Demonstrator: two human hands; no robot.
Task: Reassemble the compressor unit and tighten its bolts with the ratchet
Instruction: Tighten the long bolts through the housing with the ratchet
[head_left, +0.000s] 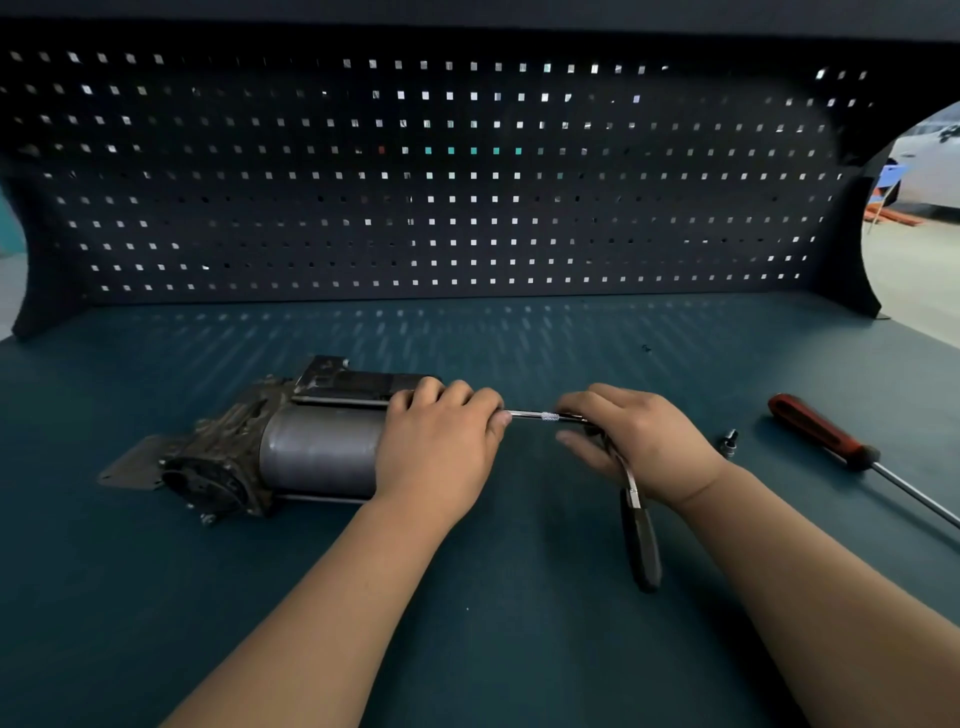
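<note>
Teal workbench top (519, 338), dark pegboard (415, 182) behind, left hand (441, 447) curled over compressor unit (311, 447), right hand (639, 441) gripping ratchet (641, 540), red-handled screwdriver (821, 431) and socket (729, 442) alongside, pale floor (914, 270) beyond.

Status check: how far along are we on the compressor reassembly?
Looks assembled: the compressor lies in one piece on the bench. In hand: the left hand grips its end while the right hand holds the ratchet, whose extension bar runs in under the left fingers. Left: tightening; how many bolts are tight is hidden. A socket and screwdriver lie aside.
</note>
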